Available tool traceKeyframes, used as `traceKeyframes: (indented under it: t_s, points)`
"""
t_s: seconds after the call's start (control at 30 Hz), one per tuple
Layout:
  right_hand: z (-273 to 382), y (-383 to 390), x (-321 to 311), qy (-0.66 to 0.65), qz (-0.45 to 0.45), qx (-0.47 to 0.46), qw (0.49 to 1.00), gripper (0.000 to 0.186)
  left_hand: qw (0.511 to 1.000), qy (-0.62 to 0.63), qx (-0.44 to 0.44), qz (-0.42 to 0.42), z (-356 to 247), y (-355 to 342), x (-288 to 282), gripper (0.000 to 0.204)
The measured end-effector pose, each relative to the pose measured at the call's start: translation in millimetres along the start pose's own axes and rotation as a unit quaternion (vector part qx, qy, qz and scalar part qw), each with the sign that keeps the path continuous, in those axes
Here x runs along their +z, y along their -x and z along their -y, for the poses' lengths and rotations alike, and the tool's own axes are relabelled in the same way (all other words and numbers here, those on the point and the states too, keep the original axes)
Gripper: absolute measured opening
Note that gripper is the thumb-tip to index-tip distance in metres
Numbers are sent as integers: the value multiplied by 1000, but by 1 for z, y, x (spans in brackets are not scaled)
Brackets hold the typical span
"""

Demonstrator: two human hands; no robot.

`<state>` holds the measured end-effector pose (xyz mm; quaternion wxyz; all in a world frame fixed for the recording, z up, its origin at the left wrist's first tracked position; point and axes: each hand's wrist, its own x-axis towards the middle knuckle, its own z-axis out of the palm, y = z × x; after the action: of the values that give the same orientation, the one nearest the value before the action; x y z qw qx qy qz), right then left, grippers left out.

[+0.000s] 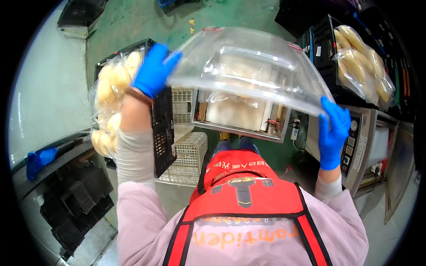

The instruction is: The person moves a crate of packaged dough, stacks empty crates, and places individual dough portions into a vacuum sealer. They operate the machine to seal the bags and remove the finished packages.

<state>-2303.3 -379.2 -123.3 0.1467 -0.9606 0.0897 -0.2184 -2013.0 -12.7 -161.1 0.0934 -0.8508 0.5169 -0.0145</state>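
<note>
A clear, domed plastic lid (262,80) stands tilted up above an open metal-rimmed packing machine (242,128). My left hand (153,73), in a blue glove, is at the lid's left end, its fingers on the edge and slightly blurred. At the right front corner, my right hand (333,133), also blue-gloved, grips the lid's rim between thumb and fingers. Through the plastic I see a white pad (237,113) inside the machine's chamber. Something in clear film seems to lie on the pad, but glare on the lid hides what it is.
Bagged pale yellow pieces (113,88) rest on a black crate (163,133) at left. More bags (359,66) fill a black crate at right. White plastic crates (188,155) stand below the left crate. A steel machine (368,146) with its door open is at right.
</note>
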Motion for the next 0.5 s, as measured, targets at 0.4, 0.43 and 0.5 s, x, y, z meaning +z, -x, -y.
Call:
traceKeyframes:
  t_s: [0.4,0.43,0.5]
  points:
    - [-77,187,213,-118,-124,588,790,47,437,403,-799,91,-148,80,246,71]
    - [-84,198,229,-78,-90,643,757,52,425,392,-811,91,-148,80,258,71]
    - [-101,210,251,-12,-25,748,663,66,393,375,-834,94,-159,75,282,72]
